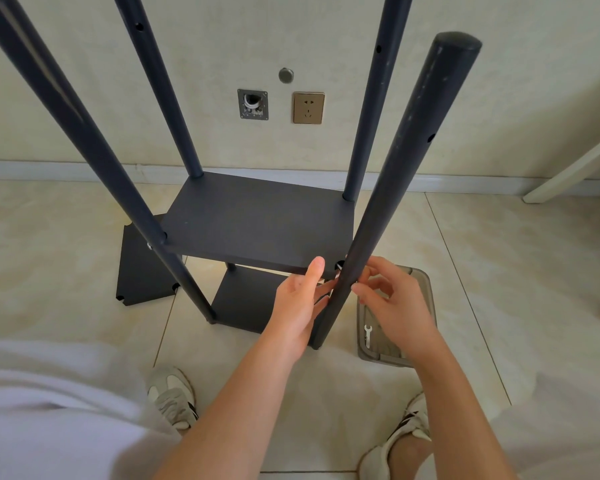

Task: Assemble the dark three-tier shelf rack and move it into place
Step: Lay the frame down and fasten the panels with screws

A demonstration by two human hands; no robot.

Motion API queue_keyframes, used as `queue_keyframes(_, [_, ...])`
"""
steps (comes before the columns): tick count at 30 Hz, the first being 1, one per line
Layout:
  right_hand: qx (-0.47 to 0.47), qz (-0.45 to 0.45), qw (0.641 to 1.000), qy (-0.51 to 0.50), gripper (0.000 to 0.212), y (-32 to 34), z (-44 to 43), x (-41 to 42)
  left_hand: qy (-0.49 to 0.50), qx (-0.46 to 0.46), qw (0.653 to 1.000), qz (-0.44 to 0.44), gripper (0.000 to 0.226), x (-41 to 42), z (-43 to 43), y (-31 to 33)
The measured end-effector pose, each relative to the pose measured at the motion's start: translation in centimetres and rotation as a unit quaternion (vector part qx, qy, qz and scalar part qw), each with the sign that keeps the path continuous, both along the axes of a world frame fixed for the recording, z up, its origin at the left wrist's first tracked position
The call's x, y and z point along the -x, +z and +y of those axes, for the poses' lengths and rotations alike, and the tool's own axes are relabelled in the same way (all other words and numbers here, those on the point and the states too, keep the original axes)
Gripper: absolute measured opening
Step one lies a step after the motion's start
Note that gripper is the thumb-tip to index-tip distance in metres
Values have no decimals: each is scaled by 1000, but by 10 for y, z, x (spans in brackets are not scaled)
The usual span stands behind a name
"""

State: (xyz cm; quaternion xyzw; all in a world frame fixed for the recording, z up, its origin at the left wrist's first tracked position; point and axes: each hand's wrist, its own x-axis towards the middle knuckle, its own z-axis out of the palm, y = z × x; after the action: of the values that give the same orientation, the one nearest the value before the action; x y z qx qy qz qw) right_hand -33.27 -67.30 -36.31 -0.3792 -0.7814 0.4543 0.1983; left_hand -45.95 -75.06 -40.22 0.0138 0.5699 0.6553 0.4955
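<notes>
The dark rack stands on the tiled floor with four upright poles. Its middle shelf board sits part-way up and a lower board lies beneath. My left hand grips the front edge of the middle shelf, thumb on top, beside the near right pole. My right hand has its fingertips pinched against that pole at shelf height; what they pinch is hidden. A third loose board leans against the near left pole.
A grey tray with a small white wrench lies on the floor under my right hand. The wall behind has a socket and an open junction box. A white furniture leg slants at right. My shoes are below.
</notes>
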Motion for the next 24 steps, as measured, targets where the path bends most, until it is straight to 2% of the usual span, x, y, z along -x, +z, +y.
queue_keyframes(2, [0,5,1000,-5,39,-3,0,0,30,-25,997,-61,28,2,1,4])
queue_keyframes(4, [-2,10,1000,-9,38,-4,1,1,54,-42,995,-77,25,4,3,6])
queue_keyframes(9, [-10,19,1000,8,34,-4,7,3,39,-29,999,-17,28,7,7,8])
queue_keyframes(24, [1,85,994,65,23,-8,9,-1,11,-20,999,25,12,3,2,5])
